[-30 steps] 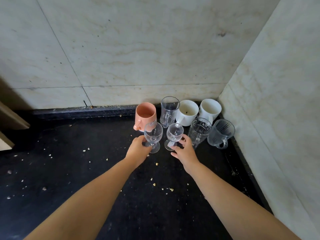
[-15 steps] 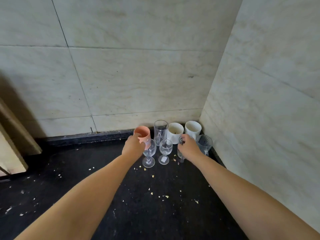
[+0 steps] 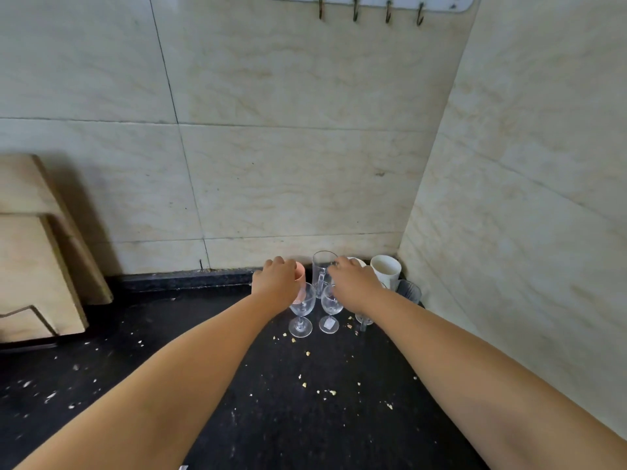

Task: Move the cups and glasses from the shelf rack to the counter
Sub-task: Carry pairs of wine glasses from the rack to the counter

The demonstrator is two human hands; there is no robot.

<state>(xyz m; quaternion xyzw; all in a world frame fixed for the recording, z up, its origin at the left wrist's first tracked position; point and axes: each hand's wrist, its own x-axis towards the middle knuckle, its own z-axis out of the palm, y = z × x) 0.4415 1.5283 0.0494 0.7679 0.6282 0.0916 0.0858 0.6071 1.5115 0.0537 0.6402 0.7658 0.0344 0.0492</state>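
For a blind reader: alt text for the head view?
Two hands, left hand on a pink cup, right hand over a white cup, reach into cups and glasses clustered in a black counter corner.

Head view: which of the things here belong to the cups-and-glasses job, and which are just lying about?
Job:
pink cup under the left hand
tall glass mug
two wine glasses
white cup
ribbed glass
right hand
counter

Lying about:
crumbs
wooden boards
wall hooks
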